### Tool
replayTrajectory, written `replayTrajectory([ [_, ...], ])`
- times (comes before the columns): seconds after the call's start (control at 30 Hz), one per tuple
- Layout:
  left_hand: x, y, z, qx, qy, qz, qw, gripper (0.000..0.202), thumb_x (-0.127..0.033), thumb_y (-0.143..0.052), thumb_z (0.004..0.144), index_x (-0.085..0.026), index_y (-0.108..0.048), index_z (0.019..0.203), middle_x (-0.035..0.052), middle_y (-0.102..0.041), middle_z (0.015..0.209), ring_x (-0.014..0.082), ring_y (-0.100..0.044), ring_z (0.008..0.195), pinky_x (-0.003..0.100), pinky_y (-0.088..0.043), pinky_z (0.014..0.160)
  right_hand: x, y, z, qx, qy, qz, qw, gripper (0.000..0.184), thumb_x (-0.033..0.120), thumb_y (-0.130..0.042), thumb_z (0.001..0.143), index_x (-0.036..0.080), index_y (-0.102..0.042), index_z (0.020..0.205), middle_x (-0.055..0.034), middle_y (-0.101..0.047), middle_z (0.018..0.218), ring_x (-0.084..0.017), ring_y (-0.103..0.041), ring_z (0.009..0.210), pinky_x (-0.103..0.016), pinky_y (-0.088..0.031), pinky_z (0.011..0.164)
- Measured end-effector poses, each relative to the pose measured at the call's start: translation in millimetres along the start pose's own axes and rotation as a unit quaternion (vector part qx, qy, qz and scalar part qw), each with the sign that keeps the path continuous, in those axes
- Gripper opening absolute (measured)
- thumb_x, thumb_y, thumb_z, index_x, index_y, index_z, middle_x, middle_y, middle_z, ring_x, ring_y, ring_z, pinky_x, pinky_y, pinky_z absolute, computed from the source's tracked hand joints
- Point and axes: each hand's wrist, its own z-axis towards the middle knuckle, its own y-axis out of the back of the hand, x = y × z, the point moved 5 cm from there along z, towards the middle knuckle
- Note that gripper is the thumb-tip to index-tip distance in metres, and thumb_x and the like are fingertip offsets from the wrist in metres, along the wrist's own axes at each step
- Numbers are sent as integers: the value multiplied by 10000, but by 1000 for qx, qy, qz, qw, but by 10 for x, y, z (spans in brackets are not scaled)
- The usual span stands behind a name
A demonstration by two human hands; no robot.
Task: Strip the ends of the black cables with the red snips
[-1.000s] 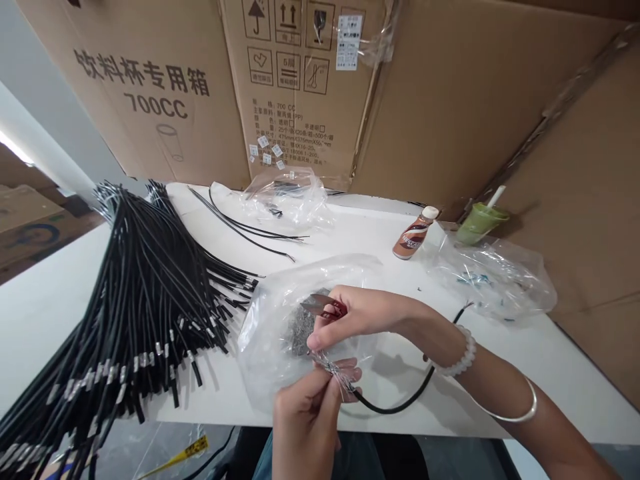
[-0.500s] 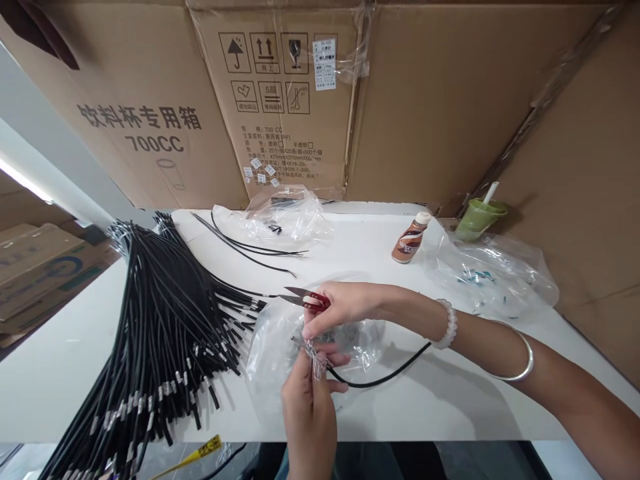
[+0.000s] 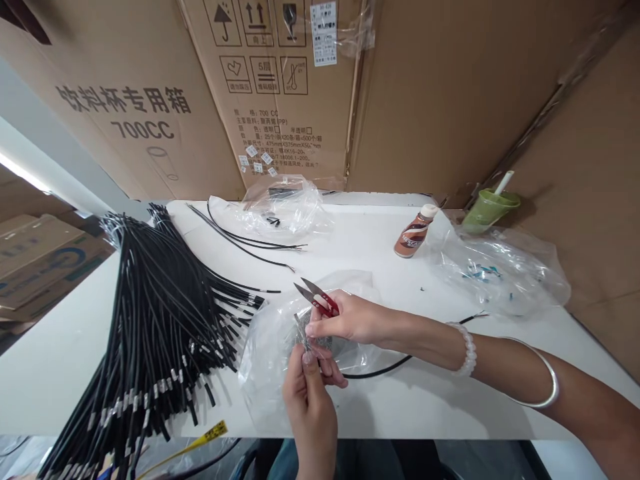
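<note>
My left hand [image 3: 313,393] is closed around the end of a black cable [image 3: 377,375], thumb and fingers pinching its silvery stripped strands [image 3: 301,328]. The cable runs right, passing beneath my right forearm, and ends in thin bare wires. In my right hand [image 3: 363,321] are red-handled thread snips [image 3: 326,301], gripped in the palm with the blades apart and pointing up and left. That hand's thumb and fingertips meet the silvery strands just above my left hand. Behind both hands lies a clear plastic bag [image 3: 263,363] with small grey metallic pieces in it.
A large bundle of black cables [image 3: 150,313] with silvery bands covers the table's left side. Loose cables [image 3: 240,237] and a bag of small black parts [image 3: 290,210] lie behind. A brown drink bottle [image 3: 413,233], green cup [image 3: 489,210] and another bag [image 3: 510,273] stand right, before cardboard boxes [image 3: 450,100].
My right hand has moved slightly right and down, the snips' blades now tilting more upward. The strands, spread out loosely before, are now gathered and point up. The camera view has tilted slightly.
</note>
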Motion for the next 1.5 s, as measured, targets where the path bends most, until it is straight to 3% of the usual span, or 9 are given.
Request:
replayTrajectory([
  [0.43, 48, -27, 91, 47, 21, -32, 998, 371, -463, -458, 920, -137, -508, 750, -29, -431, 589, 78, -484, 482, 208, -449, 452, 26, 80, -132, -16, 56, 0, 998, 252, 370, -607, 819, 120, -573, 812, -24, -590, 750, -104, -552, 729, -244, -435, 731],
  [0.53, 47, -22, 80, 56, 35, -36, 997, 377, -473, -457, 917, -138, -507, 751, -26, -441, 590, 80, -481, 481, 211, -448, 452, -22, 133, -308, -109, 119, -94, 982, 214, 320, -537, 863, 124, -595, 925, -43, -638, 845, -78, -562, 683, -203, -443, 641],
  [0.6, 32, -28, 62, 59, 44, -34, 997, 383, -477, -463, 913, -137, -512, 745, -21, -455, 592, 79, -473, 483, 201, -435, 447, 17, 144, -458, -199, 239, -221, 924, 158, 234, -513, 862, 139, -611, 944, 4, -622, 715, -51, -505, 542, -177, -387, 514],
  [0.73, -16, -59, 28, 39, 44, -24, 998, 414, -497, -524, 875, -125, -501, 695, -22, -449, 565, 44, -382, 464, 147, -355, 429, 93, -50, -687, -251, 498, -462, 690, 173, 142, -523, 848, 142, -626, 987, 62, -549, 553, -51, -464, 473, -207, -325, 469],
  [0.8, -40, -87, 9, 22, 42, -20, 999, 423, -507, -552, 853, -120, -507, 690, -31, -416, 546, 33, -328, 451, 137, -294, 406, 95, -90, -682, -243, 531, -499, 640, 176, 136, -518, 869, 125, -622, 1010, 65, -542, 538, -54, -456, 466, -218, -301, 457],
  [0.9, -74, -131, -32, -5, 40, -13, 999, 410, -499, -576, 839, -118, -513, 701, -41, -373, 542, 25, -296, 449, 136, -251, 401, 128, -100, -667, -252, 546, -519, 608, 149, 139, -524, 883, 111, -637, 975, 63, -503, 496, -61, -411, 450, -226, -263, 445],
  [1.17, -62, -160, -123, -15, 51, 11, 999, 397, -499, -600, 819, -123, -537, 709, -23, -450, 557, 47, -376, 496, 145, -324, 455, 143, -124, -700, -270, 549, -537, 581, 110, 161, -567, 854, 124, -650, 915, 61, -448, 484, -82, -350, 462, -244, -229, 447],
  [1.33, 6, -136, -152, -22, 50, 4, 998, 256, -398, -614, 828, -144, -586, 806, -10, -496, 638, 86, -442, 595, 179, -373, 535, 177, -133, -720, -280, 548, -522, 591, 110, 150, -531, 867, 123, -638, 870, 62, -437, 472, -78, -339, 456, -239, -219, 439],
  [1.5, 45, -116, -173, -31, 40, 5, 999, 296, -351, -674, 770, -119, -555, 630, -16, -383, 566, 74, -329, 548, 193, -284, 495, 181, -179, -766, -270, 533, -512, 617, 212, 127, -446, 911, 112, -606, 773, 48, -443, 479, -78, -339, 457, -249, -210, 441],
])
